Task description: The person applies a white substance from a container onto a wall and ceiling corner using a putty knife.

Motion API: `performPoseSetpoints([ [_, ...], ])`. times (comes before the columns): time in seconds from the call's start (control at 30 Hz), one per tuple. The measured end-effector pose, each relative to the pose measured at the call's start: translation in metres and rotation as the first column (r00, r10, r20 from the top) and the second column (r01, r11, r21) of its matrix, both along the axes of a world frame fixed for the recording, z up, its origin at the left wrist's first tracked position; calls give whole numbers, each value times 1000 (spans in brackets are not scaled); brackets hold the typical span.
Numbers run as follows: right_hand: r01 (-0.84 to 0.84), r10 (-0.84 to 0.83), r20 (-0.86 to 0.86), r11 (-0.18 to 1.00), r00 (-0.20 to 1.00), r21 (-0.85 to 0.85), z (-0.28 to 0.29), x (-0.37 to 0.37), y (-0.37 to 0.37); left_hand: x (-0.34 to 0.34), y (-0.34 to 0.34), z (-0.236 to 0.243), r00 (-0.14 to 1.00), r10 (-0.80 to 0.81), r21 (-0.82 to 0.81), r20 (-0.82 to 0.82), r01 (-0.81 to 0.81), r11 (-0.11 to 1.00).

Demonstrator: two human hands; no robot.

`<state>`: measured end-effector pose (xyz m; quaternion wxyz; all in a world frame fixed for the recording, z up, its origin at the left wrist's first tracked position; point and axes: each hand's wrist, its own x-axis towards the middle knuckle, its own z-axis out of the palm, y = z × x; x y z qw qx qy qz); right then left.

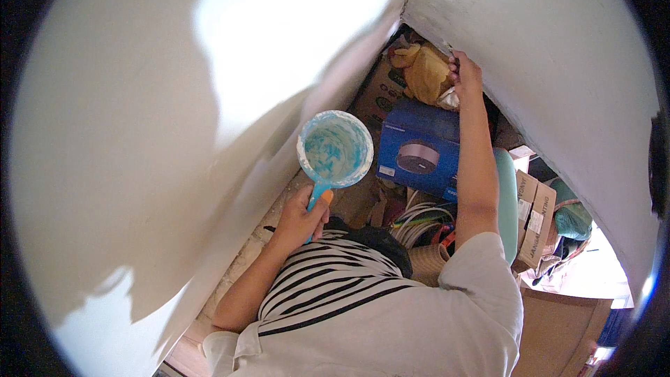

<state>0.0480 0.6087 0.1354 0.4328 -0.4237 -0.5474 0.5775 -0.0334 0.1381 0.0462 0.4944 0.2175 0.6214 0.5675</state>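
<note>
My left hand (300, 220) grips the turquoise handle of a round blue scoop (335, 150). Its bowl is smeared inside with whitish paste and is held level beside the white wall on the left (174, 132). My right arm stretches forward, and my right hand (466, 73) presses against the lower edge of the white wall on the right (558, 49), next to a yellow cloth (426, 73). The fingers are curled at the wall. Whether they hold anything is hidden. My striped white shirt fills the bottom of the view.
Below, in the corner between the two walls, lie a blue carton picturing a round device (419, 150), coiled white cables (422, 220), brown cardboard boxes (534, 216), a teal chair back (507, 202) and a large cardboard sheet (558, 328).
</note>
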Motion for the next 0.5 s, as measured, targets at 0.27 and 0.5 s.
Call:
performPoseSetpoints([
  [0.27, 30, -28, -92, 999, 995, 18, 15, 14, 4, -4, 0, -1, 999, -43, -2, 8, 43, 999],
  [0.5, 37, -44, -132, 998, 990, -55, 17, 38, 0, -3, -1, 6, 999, -25, 5, 19, 25, 1000],
])
